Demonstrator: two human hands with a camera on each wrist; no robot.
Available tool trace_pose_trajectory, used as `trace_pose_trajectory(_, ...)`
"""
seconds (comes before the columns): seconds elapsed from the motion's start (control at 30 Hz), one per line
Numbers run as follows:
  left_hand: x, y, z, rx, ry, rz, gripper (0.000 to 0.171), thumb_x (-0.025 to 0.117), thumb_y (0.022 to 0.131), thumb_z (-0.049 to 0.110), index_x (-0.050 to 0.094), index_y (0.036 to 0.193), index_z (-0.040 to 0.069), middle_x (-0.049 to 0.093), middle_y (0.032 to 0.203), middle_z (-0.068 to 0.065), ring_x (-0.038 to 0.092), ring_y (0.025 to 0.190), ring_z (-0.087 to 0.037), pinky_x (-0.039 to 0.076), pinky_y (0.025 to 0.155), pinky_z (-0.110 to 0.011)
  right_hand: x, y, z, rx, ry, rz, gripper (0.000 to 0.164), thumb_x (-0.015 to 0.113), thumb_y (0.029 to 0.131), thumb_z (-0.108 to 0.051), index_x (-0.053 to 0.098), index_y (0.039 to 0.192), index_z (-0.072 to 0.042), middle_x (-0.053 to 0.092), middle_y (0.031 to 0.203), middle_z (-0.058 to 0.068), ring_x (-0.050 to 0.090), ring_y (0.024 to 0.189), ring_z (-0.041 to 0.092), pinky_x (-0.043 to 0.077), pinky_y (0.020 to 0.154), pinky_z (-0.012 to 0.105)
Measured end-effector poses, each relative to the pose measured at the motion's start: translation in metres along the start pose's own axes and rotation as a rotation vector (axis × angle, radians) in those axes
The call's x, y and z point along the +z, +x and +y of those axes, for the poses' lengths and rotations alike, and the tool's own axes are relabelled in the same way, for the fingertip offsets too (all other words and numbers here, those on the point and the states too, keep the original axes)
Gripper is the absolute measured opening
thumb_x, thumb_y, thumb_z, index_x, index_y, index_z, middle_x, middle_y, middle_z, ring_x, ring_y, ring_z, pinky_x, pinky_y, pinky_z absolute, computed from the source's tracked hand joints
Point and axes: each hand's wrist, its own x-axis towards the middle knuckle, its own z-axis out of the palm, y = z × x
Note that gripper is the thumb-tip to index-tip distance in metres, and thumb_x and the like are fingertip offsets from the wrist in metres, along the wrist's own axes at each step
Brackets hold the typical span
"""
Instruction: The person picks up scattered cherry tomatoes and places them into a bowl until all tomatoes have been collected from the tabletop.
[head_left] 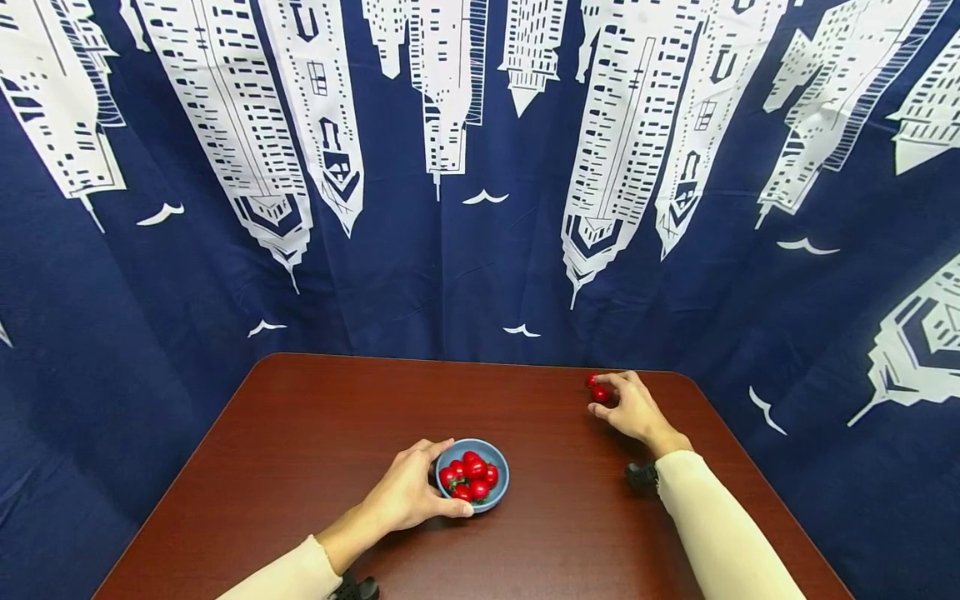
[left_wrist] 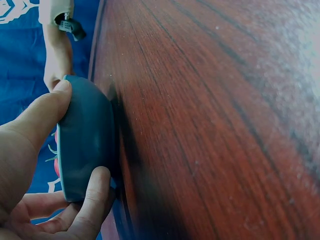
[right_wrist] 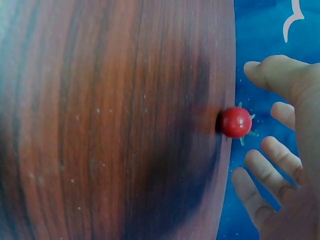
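A small blue bowl [head_left: 497, 498] is at the front middle of the table, with several red cherry tomatoes [head_left: 475, 469] inside, some with green stems. My left hand [head_left: 408, 490] holds the bowl from its left side, the thumb near the rim and fingers around the wall [left_wrist: 87, 135]. At the far right of the table are two more cherry tomatoes [head_left: 600, 393]. Over them reaches my right hand [head_left: 633, 408], thumb and fingers spread apart. The right wrist view shows one tomato [right_wrist: 236, 122] on the tabletop, with a gap between it and the fingers.
The brown wooden table [head_left: 337, 417] has its far edge close to a dark blue curtain [head_left: 465, 267] printed with white buildings. A dark wrist device [head_left: 641, 476] hangs under the right sleeve, and another [head_left: 356, 588] under the left.
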Motion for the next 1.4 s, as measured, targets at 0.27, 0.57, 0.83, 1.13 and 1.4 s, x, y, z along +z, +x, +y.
trace_pose_trajectory(0.27,-0.001,0.001,0.001,0.005,0.003,-0.006,0.110,0.115,0.071,0.041,0.067,0.159,-0.004,0.078,0.129,-0.011,0.070,0.113,-0.020,0.063,0.099,-0.036,-0.001,0.000,0.004,0.041,0.019,-0.071,0.064,0.094,0.098,-0.023,0.071,0.153,-0.001,0.064,0.144,0.033,0.071,0.125,0.050,0.058,0.113,0.067)
trace_pose_trajectory(0.57,0.000,0.002,0.003,-0.012,-0.008,-0.022,0.111,0.114,0.071,0.043,0.066,0.161,-0.003,0.078,0.132,-0.012,0.071,0.120,-0.024,0.063,0.104,-0.042,0.002,0.001,0.012,0.058,0.013,-0.100,0.065,0.094,0.097,-0.023,0.071,0.153,-0.001,0.066,0.146,0.034,0.073,0.126,0.050,0.059,0.114,0.067)
trace_pose_trajectory(0.83,0.000,0.002,0.003,-0.003,0.007,-0.004,0.110,0.114,0.070,0.042,0.067,0.159,-0.003,0.078,0.130,-0.011,0.070,0.120,-0.025,0.062,0.104,-0.042,0.005,0.007,0.010,0.007,0.041,-0.115,0.041,0.095,0.096,-0.012,0.079,0.133,-0.003,0.076,0.127,0.025,0.080,0.111,0.037,0.064,0.105,0.057)
trace_pose_trajectory(1.13,0.000,0.000,0.003,-0.007,0.007,-0.005,0.110,0.115,0.070,0.042,0.068,0.159,-0.003,0.079,0.129,-0.011,0.071,0.118,-0.024,0.063,0.103,-0.040,0.009,0.006,0.010,-0.025,0.069,-0.108,0.023,0.089,0.095,0.002,0.080,0.116,-0.004,0.083,0.107,0.015,0.079,0.093,0.021,0.059,0.083,0.026)
trace_pose_trajectory(1.4,-0.001,0.001,0.003,-0.013,0.013,-0.003,0.109,0.114,0.071,0.043,0.068,0.159,-0.001,0.079,0.130,-0.010,0.070,0.123,-0.028,0.063,0.104,-0.044,0.008,0.004,0.003,-0.068,0.084,-0.077,0.026,0.086,0.095,0.003,0.080,0.120,-0.004,0.084,0.107,0.013,0.078,0.093,0.019,0.059,0.082,0.024)
